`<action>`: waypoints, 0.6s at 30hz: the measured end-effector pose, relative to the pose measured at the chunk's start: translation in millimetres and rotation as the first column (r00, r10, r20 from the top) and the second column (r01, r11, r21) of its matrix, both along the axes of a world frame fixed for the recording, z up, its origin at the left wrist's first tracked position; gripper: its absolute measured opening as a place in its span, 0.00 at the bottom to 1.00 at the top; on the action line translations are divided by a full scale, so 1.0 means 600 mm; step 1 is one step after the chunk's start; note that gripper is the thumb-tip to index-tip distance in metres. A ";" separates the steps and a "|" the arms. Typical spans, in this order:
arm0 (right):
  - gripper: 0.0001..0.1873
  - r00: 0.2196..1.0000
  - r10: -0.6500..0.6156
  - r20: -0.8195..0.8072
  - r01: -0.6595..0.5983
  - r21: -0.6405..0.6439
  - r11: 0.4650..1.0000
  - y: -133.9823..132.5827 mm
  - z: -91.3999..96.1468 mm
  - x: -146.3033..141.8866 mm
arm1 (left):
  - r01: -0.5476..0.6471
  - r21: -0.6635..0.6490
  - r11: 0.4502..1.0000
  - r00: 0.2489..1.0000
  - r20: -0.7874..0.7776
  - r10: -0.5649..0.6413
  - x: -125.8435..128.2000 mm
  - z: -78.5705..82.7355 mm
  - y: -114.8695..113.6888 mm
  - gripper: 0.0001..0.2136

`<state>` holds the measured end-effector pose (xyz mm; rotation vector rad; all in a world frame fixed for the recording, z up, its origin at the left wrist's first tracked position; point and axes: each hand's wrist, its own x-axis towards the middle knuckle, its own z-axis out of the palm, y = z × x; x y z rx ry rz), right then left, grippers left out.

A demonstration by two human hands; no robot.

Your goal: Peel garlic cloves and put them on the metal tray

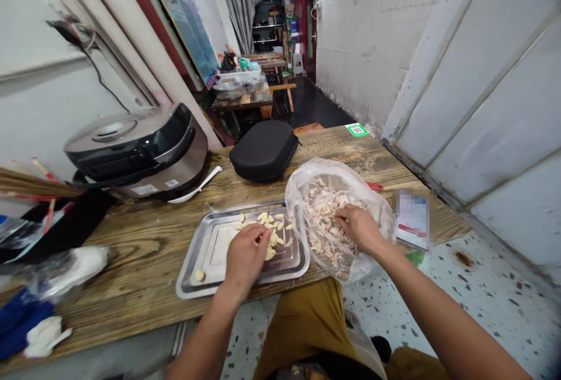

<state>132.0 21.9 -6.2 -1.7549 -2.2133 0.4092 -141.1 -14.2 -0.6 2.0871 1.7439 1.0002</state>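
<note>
A steel tray (205, 251) lies on the wooden table (144, 263) and holds several peeled garlic cloves (274, 222). My left hand (245, 254) hovers over the tray with its fingers curled down among the cloves. A clear plastic bag (307, 184) of unpeeled garlic and papery skins (322, 222) sits to the right of the tray. My right hand (359, 227) reaches into the bag with fingers bent onto the contents. What either hand pinches is hidden.
A rice cooker (140, 152) with a white spoon (197, 188) stands at the back left, a black zip case (264, 149) behind the tray. Cloths and plastic (52, 286) clutter the left end. A booklet (414, 219) lies at the right edge. A wall runs along the right.
</note>
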 end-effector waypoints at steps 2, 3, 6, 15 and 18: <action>0.09 0.999 -0.044 -0.031 0.043 -0.034 0.998 0.019 -0.001 -0.018 | 0.044 -0.013 0.999 0.998 0.056 -0.044 0.028 0.004 -0.006 0.13; 0.08 0.997 -0.061 -0.051 0.058 -0.050 0.997 0.028 -0.004 -0.026 | 0.062 -0.019 0.998 0.995 0.082 -0.060 0.041 0.004 -0.010 0.13; 0.06 0.985 -0.105 -0.136 0.097 -0.066 0.993 0.047 -0.015 -0.036 | 0.176 -0.062 0.982 0.975 0.147 -0.166 0.078 0.005 -0.024 0.11; 0.12 0.717 -0.192 -0.670 0.076 -0.198 0.977 0.007 -0.010 0.000 | 0.288 -0.141 0.947 0.897 0.386 -0.215 0.182 0.000 0.002 0.15; 0.18 0.600 -0.191 -0.777 0.040 -0.209 0.977 -0.019 -0.004 0.005 | 0.298 -0.058 0.953 0.866 0.436 -0.244 0.211 0.001 0.019 0.14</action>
